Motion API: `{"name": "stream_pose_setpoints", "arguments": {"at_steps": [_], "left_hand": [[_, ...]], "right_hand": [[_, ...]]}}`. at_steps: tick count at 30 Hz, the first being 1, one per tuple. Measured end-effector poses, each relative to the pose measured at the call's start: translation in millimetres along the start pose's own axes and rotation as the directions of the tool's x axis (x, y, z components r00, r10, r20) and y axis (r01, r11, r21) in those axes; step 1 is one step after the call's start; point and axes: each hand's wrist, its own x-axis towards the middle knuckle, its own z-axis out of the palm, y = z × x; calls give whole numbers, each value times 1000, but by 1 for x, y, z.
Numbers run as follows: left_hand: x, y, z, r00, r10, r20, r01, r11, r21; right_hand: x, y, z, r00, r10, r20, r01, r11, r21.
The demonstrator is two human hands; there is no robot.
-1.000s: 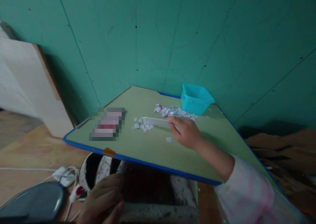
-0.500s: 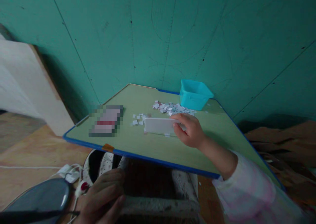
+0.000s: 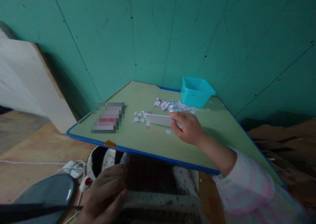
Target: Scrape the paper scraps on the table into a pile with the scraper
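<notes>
My right hand (image 3: 188,127) pinches one end of a thin white rectangular plate (image 3: 159,120) between thumb and fingers. The plate stands on its long edge, tilted, at the middle of the green tabletop (image 3: 148,140). Beyond it lies a heap of small white paper squares (image 3: 170,105). A few loose squares (image 3: 139,116) are left of the plate, and one square (image 3: 168,131) is on its near side. My left hand (image 3: 105,192) is below the table's front edge over my lap, fingers curled closed; whatever is inside them, if anything, is hidden.
A turquoise plastic bin (image 3: 197,93) stands at the back by the green wall (image 3: 111,36). A pixelated flat object (image 3: 108,117) lies on the table's left side. A grey stool seat (image 3: 45,196), a white cable and a power plug are at lower left. Brown cardboard (image 3: 286,135) lies at right.
The white plate has tilted so its face shows narrower, and more of the square on its near side is uncovered. The left hand stays curled. The view has shifted slightly.
</notes>
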Motion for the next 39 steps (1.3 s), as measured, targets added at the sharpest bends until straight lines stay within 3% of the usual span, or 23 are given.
{"name": "stream_pose_setpoints", "arguments": {"at_steps": [6,11,16,23,29,35,39], "left_hand": [[-2,-2,2,999,-12,35,14,999,-51],[-3,-4,3,1000,16,22,-15,999,-34],[3,1,3,1000,6,20,-4,997,-74],[5,3,3,1000,8,-1,-8,998,-58],[-2,0,2,1000,6,-2,-6,1000,-13],[-2,0,2,999,0,40,2,999,-38],[-5,-2,3,999,-27,39,30,998,-59]], "right_hand": [[-1,0,-1,997,26,-74,-24,1000,16],[-2,-2,-5,995,-22,-95,30,996,89],[-3,-3,-10,990,51,-134,-32,989,144],[-3,-10,-11,994,-33,-100,51,981,187],[-3,-8,-14,990,66,-127,-46,987,152],[-2,-3,-7,996,63,-69,-60,997,50],[-1,-4,-7,989,114,-99,-110,993,52]]}}
